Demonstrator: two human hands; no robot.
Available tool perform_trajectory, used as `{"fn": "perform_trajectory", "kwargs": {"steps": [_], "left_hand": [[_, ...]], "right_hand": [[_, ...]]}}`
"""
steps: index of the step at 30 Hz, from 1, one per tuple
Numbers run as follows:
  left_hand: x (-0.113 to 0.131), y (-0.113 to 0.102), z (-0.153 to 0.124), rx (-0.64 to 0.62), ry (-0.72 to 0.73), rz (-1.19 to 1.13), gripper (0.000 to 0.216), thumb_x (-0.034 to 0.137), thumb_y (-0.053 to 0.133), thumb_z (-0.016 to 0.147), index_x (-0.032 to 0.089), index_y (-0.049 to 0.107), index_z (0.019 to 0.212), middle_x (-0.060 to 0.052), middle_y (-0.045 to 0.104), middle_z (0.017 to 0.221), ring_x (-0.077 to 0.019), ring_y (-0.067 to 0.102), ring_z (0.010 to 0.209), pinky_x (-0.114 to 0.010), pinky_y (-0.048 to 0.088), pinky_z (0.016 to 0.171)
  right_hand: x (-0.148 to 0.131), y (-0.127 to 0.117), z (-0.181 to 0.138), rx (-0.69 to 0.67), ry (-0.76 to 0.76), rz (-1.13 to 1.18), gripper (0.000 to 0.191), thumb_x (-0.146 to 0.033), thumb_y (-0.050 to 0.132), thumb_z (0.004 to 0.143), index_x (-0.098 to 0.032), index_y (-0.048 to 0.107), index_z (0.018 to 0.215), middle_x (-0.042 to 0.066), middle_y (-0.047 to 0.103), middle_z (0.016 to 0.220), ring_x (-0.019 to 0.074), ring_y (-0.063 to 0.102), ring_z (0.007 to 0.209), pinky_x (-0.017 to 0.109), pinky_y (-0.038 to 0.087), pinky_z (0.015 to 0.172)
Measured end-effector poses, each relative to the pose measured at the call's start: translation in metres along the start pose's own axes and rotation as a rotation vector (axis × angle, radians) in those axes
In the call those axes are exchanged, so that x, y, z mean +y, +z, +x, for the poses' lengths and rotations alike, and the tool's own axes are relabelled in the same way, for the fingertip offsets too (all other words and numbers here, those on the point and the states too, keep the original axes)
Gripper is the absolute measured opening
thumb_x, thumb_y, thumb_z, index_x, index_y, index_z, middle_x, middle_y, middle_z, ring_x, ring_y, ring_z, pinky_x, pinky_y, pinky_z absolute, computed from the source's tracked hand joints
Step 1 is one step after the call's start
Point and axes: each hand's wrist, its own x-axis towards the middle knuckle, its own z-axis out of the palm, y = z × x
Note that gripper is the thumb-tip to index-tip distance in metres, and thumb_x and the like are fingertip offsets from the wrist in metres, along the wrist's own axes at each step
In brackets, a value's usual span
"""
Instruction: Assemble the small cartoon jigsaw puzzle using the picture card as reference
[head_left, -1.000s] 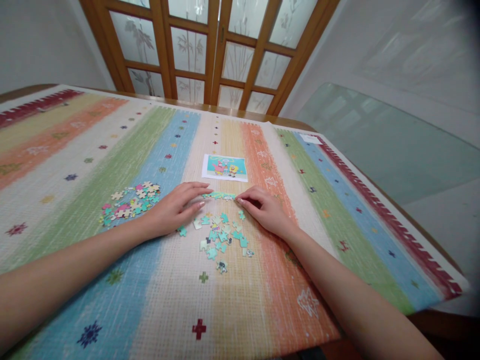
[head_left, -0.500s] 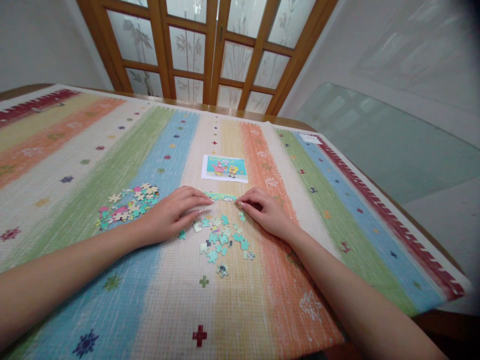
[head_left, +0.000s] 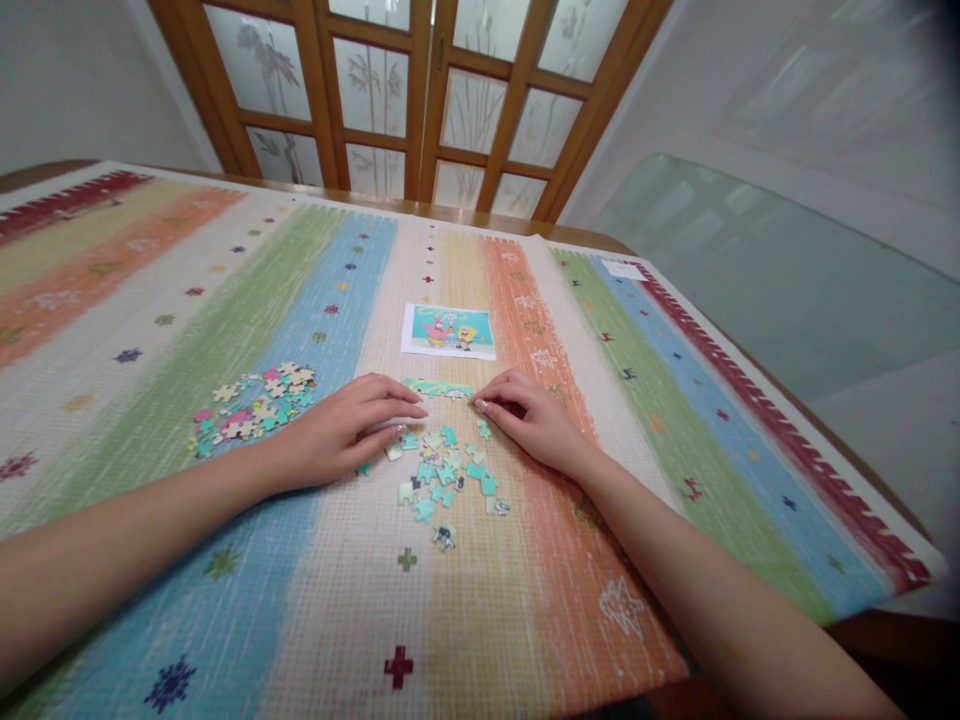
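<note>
Head view: a striped cloth [head_left: 225, 300] covers the bench [head_left: 465, 213]; on its pale middle stripe lies a short joined strip of puzzle pieces [head_left: 439, 388], teal and green, just this side of a small cartoon reference picture [head_left: 448, 331]; the left hand [head_left: 341, 430] lies palm down, its fingers [head_left: 397, 395] stretched flat and close together, tips at the strip's left end, holding nothing; the right hand [head_left: 529, 420] rests on the orange stripe, its fingers [head_left: 491, 405] bent and narrow, tips touching the strip's right end; whether they pinch it I cannot tell; between the two wrists lies a scatter of loose teal pieces [head_left: 450, 475]; a second heap of pieces [head_left: 251, 405], pink, cream and teal, sits just beyond the left forearm; glazed wooden doors [head_left: 420, 90] stand behind the bench; a glass sheet [head_left: 750, 270] lies to the right.
</note>
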Motion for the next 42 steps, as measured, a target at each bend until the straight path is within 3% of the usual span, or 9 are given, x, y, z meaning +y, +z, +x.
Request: {"fn": "perform_trajectory", "kwargs": {"steps": [7,13,23,30,37,42], "left_hand": [[-0.001,0.001,-0.001,-0.007,0.004,-0.015,0.03,0.023,0.048,0.106,0.027,0.061,0.132,-0.008,0.061,0.13,-0.0204,0.055,0.123,-0.04,0.045,0.107],[-0.004,0.003,-0.001,0.01,0.024,-0.026,0.03,0.022,0.049,0.105,0.026,0.062,0.132,-0.008,0.061,0.13,-0.02,0.056,0.123,-0.039,0.046,0.106],[-0.003,0.002,-0.001,0.011,0.016,-0.027,0.03,0.022,0.048,0.105,0.027,0.062,0.132,-0.008,0.062,0.129,-0.0208,0.057,0.122,-0.04,0.047,0.105],[-0.003,0.002,-0.002,0.006,0.009,-0.031,0.03,0.022,0.048,0.105,0.027,0.063,0.131,-0.008,0.061,0.13,-0.0205,0.056,0.122,-0.041,0.047,0.105],[-0.002,0.001,-0.002,0.007,0.004,-0.025,0.029,0.024,0.047,0.106,0.026,0.064,0.129,-0.009,0.061,0.129,-0.021,0.056,0.122,-0.041,0.047,0.105],[-0.002,0.002,-0.002,0.0,0.001,-0.028,0.029,0.023,0.048,0.105,0.026,0.064,0.129,-0.009,0.061,0.13,-0.0206,0.057,0.122,-0.04,0.047,0.105]], "right_hand": [[0.002,0.001,-0.001,0.008,-0.021,0.002,0.014,-0.027,0.059,0.096,-0.023,0.073,0.098,0.008,0.067,0.096,0.0207,0.064,0.092,0.039,0.051,0.084],[0.009,0.003,-0.003,0.052,0.018,0.075,0.037,-0.012,0.049,0.091,-0.023,0.063,0.124,0.008,0.069,0.101,0.0198,0.065,0.09,0.038,0.052,0.083],[0.008,0.001,-0.003,0.03,0.014,0.073,0.034,-0.012,0.05,0.089,-0.021,0.062,0.12,0.008,0.067,0.102,0.0193,0.064,0.091,0.037,0.052,0.082],[0.003,-0.02,-0.004,-0.146,0.015,-0.007,0.014,-0.024,0.06,0.093,-0.022,0.069,0.103,0.007,0.062,0.102,0.0183,0.061,0.084,0.035,0.052,0.075],[0.003,-0.026,-0.005,-0.259,-0.023,-0.018,0.019,-0.032,0.076,0.086,-0.025,0.072,0.103,0.006,0.058,0.109,0.0217,0.059,0.102,0.041,0.05,0.093],[0.005,-0.023,-0.004,-0.257,-0.011,0.034,0.014,-0.03,0.077,0.086,-0.023,0.072,0.097,0.005,0.058,0.106,0.0207,0.059,0.101,0.04,0.049,0.093]]}}
